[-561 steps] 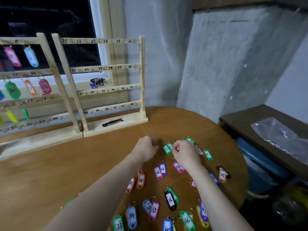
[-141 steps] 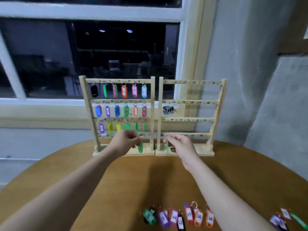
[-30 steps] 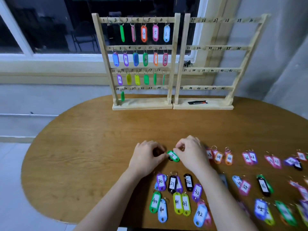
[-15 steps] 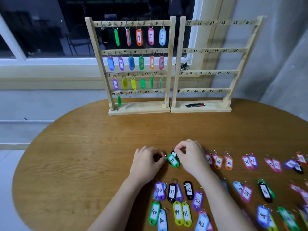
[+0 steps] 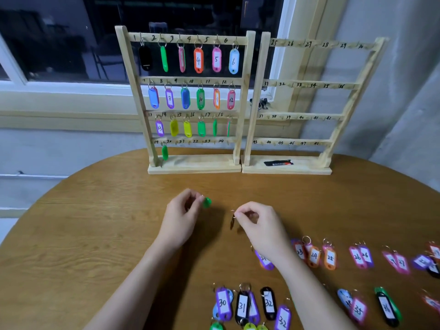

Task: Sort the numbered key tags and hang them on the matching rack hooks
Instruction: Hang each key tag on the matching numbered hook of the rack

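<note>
Pinching a light green tag (image 5: 206, 202), the left hand (image 5: 183, 217) grips it while the right hand (image 5: 258, 225), at three o'clock, holds a dark tag (image 5: 232, 223) by its ring.

We see a dim indoor scene lit from above and behind the camera: both forearms throw soft dark shadows forward across the round brown wooden worktop (image 5: 95, 222). The dark window pane (image 5: 59, 39) beyond the worktop gives no light, only faint reflections. Pale sheen lies on the worktop's left side. The wide lens bends the two pale wooden hook racks (image 5: 247, 98) outward and curves the worktop's far edge. The coloured plastic key tags (image 5: 357, 258) at the worktop's right edge are smeared by blur; rack numbers read clearly.
</note>
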The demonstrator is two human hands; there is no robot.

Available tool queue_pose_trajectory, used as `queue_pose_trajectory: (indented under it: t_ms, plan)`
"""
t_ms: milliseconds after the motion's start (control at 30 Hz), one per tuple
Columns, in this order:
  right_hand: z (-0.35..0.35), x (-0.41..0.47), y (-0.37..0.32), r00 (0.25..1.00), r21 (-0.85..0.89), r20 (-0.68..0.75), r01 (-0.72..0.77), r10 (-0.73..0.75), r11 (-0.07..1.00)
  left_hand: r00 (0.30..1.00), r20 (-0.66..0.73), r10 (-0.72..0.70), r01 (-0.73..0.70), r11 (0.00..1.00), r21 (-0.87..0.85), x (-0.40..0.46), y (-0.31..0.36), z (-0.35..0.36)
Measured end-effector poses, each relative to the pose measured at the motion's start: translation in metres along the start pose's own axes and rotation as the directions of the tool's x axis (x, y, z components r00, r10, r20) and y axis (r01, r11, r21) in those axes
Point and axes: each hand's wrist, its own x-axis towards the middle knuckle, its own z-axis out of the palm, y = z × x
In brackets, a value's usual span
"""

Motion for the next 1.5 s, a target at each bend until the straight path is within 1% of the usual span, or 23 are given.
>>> queue_pose_trajectory:
  t_ms: [67, 133, 233, 333, 433, 500, 600, 733, 800, 933, 1067, 1167, 1367, 1500]
  plan:
    - [0.009, 0.014, -0.006, 1.0, 0.076, 0.029, -0.009, 0.007, 0.997, 0.998, -0.07, -0.008, 0.008, 1.0, 0.007, 0.024, -0.004, -0.007]
    - [0.021, 0.031, -0.012, 0.996, 0.158, 0.077, -0.05, 0.039, 0.986, 0.992, -0.127, -0.002, 0.006, 1.0, 0.028, 0.048, -0.006, -0.012]
    - [0.036, 0.059, -0.021, 0.989, 0.216, 0.136, -0.086, 0.057, 0.973, 0.98, -0.201, 0.001, 0.002, 1.0, 0.017, 0.081, -0.009, -0.018]
    - [0.049, 0.091, -0.031, 0.989, 0.246, 0.142, -0.07, 0.036, 0.967, 0.956, -0.294, -0.008, 0.013, 1.0, 0.015, 0.11, -0.014, -0.02]
    - [0.062, 0.125, -0.04, 0.994, 0.291, 0.105, -0.052, 0.022, 0.955, 0.918, -0.394, -0.041, 0.054, 0.998, 0.021, 0.135, -0.018, -0.019]
    - [0.069, 0.145, -0.046, 0.994, 0.277, 0.107, -0.017, -0.013, 0.961, 0.899, -0.433, -0.062, 0.075, 0.997, 0.014, 0.147, -0.021, -0.018]
    - [0.077, 0.173, -0.052, 0.984, 0.213, 0.156, 0.047, -0.081, 0.976, 0.881, -0.47, -0.064, 0.08, 0.997, 0.015, 0.158, -0.03, -0.018]
    - [0.09, 0.202, -0.06, 0.983, 0.185, 0.169, 0.045, -0.077, 0.982, 0.863, -0.501, -0.059, 0.074, 0.997, 0.011, 0.165, -0.037, -0.019]
    - [0.097, 0.213, -0.063, 0.984, 0.163, 0.151, 0.069, -0.094, 0.984, 0.861, -0.506, -0.048, 0.073, 0.997, 0.03, 0.168, -0.038, -0.02]
    - [0.11, 0.226, -0.066, 0.99, 0.169, 0.112, 0.064, -0.084, 0.983, 0.852, -0.52, -0.062, 0.125, 0.988, 0.087, 0.17, -0.05, -0.022]
    - [0.121, 0.231, -0.072, 0.996, 0.141, 0.073, 0.044, -0.054, 0.989, 0.868, -0.495, -0.042, 0.085, 0.994, 0.064, 0.167, -0.054, -0.02]
    - [0.128, 0.235, -0.076, 0.999, 0.125, 0.049, 0.017, -0.023, 0.992, 0.861, -0.508, -0.023, 0.068, 0.995, 0.069, 0.167, -0.058, -0.022]
    - [0.138, 0.239, -0.079, 0.999, -0.014, 0.035, -0.024, 0.025, 1.0, 0.861, -0.508, 0.005, 0.041, 0.996, 0.081, 0.167, -0.062, -0.024]
    - [0.141, 0.235, -0.075, 1.0, -0.131, 0.005, -0.001, 0.002, 0.991, 0.867, -0.498, 0.011, 0.038, 0.996, 0.087, 0.167, -0.065, -0.024]
